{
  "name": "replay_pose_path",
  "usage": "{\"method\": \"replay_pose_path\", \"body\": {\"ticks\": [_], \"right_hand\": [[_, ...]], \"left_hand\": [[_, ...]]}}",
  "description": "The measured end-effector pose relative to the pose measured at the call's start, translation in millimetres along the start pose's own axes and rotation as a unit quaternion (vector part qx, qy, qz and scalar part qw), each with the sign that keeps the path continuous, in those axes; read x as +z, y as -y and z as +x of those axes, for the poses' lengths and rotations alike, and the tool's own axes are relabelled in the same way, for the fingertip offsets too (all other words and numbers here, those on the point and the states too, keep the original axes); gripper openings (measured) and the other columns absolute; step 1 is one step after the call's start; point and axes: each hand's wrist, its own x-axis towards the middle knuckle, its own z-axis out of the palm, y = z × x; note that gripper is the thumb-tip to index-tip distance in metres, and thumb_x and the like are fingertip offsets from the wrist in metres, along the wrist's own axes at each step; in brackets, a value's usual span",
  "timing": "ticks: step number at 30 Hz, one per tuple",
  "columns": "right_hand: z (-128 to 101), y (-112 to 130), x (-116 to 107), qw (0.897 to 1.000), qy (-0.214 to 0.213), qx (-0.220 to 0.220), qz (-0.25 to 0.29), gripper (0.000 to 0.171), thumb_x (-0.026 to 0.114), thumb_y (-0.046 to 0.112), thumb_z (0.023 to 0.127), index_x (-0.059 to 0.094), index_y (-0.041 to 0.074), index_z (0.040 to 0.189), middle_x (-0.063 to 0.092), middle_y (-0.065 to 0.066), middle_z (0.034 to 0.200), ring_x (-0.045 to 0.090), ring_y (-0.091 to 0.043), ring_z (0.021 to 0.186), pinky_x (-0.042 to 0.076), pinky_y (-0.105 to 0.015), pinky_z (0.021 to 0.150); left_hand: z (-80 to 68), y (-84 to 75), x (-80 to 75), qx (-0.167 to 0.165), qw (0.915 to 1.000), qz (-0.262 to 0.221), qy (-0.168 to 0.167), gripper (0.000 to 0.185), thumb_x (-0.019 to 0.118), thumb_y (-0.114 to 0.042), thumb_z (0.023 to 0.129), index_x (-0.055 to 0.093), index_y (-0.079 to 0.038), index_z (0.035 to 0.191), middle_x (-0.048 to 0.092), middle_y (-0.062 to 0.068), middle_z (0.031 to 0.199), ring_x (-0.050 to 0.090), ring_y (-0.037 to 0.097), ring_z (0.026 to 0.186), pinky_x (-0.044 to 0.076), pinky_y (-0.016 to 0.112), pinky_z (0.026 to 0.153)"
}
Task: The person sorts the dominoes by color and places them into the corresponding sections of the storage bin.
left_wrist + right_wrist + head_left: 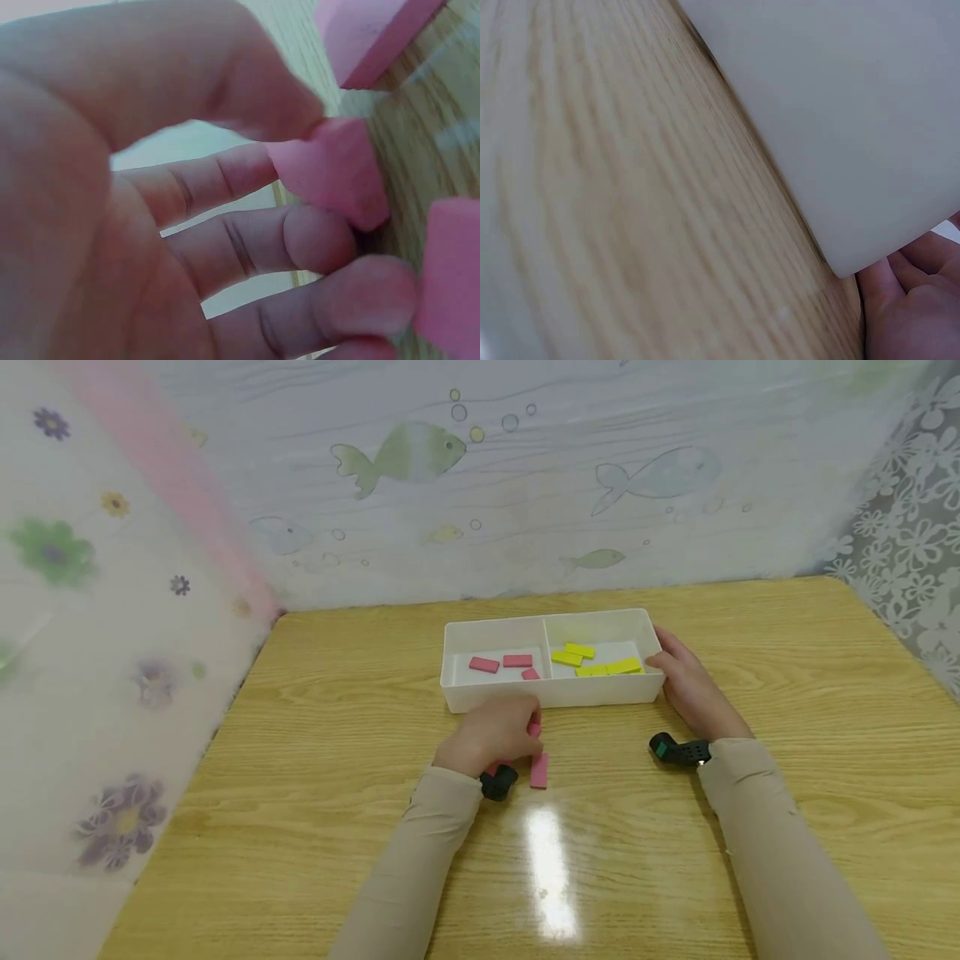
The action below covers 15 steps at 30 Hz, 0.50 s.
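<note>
Sorting in progress: the left hand pinches a flat pink foam block just off the wooden counter, near the white two-compartment plastic tray. The right hand, fingers relaxed, steadies the tray's right end. The next move probably calls for lifting the block over the near wall into the left compartment.

Bright, even light; glare streak on the table; wrist views blurred.
</note>
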Motion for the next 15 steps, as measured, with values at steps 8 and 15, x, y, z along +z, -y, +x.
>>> {"method": "replay_pose_path", "body": {"ticks": [8, 15], "right_hand": [[-0.5, 0.0, -0.5, 1.000, -0.003, 0.000, -0.008, 0.057, 0.034, 0.010, 0.094, 0.009, 0.021, 0.145, 0.004, 0.004, 0.148, 0.005, -0.013, 0.133, 0.008, -0.042, 0.105], [-0.4, 1.1, -0.2, 1.000, -0.002, 0.007, -0.004, 0.057, 0.033, 0.009, 0.094, 0.009, 0.022, 0.145, 0.003, 0.006, 0.148, 0.003, -0.011, 0.133, 0.007, -0.042, 0.105]], "left_hand": [[-0.5, 1.3, -2.3, 0.001, 0.9999, -0.010, 0.002, 0.009, 0.058, -0.022, 0.075, 0.051, -0.015, 0.076, 0.050, -0.004, 0.066, 0.046, 0.012, 0.059, 0.035, 0.024, 0.051], [0.7, 4.2, -3.2, 0.006, 0.9999, -0.013, -0.004, 0.002, 0.055, -0.017, 0.076, 0.055, -0.015, 0.076, 0.052, -0.006, 0.066, 0.047, 0.010, 0.059, 0.036, 0.024, 0.052]]}}
